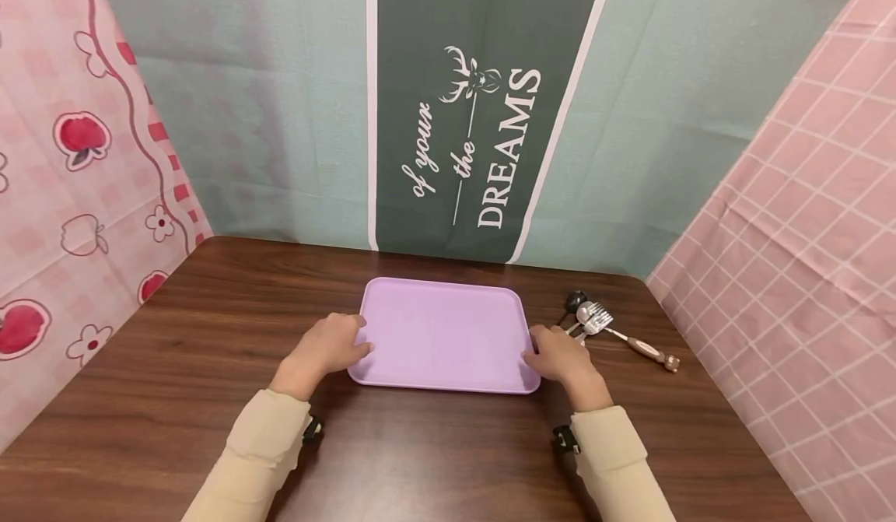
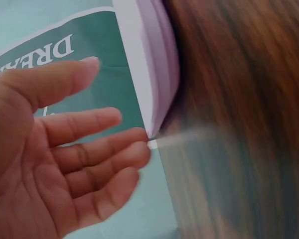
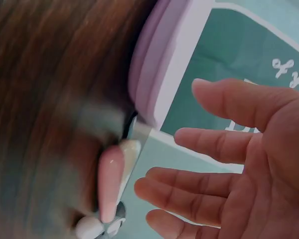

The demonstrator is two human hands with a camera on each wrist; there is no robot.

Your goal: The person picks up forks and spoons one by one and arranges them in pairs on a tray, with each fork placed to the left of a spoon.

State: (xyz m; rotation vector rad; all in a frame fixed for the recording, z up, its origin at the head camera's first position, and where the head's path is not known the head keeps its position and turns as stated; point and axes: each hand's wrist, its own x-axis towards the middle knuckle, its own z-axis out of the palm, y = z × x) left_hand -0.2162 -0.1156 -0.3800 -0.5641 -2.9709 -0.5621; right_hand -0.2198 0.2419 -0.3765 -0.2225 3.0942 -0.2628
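A light purple rectangular tray (image 1: pixel 445 337) lies flat on the wooden table, between my two hands. At its left edge is my left hand (image 1: pixel 327 345), thumb and fingers spread apart. The left wrist view shows that palm with loosely extended fingers (image 2: pixel 102 152) close to the tray's rim (image 2: pixel 162 64). On the opposite side, my right hand (image 1: pixel 560 355) is at the right edge, its thumb by the rim. Its fingers (image 3: pixel 189 191) are relaxed and apart in the right wrist view, near the tray's end (image 3: pixel 157 69). Neither hand grips anything.
Just beyond my right hand lies a cluster of cutlery: a black spoon (image 1: pixel 575 300), a metal fork (image 1: pixel 598 318) and a utensil with a brown bear-tipped handle (image 1: pixel 647 349). Dark wooden tabletop (image 1: pixel 434 452) surrounds the tray. Fabric hangs behind it (image 1: pixel 301 117) and at both sides.
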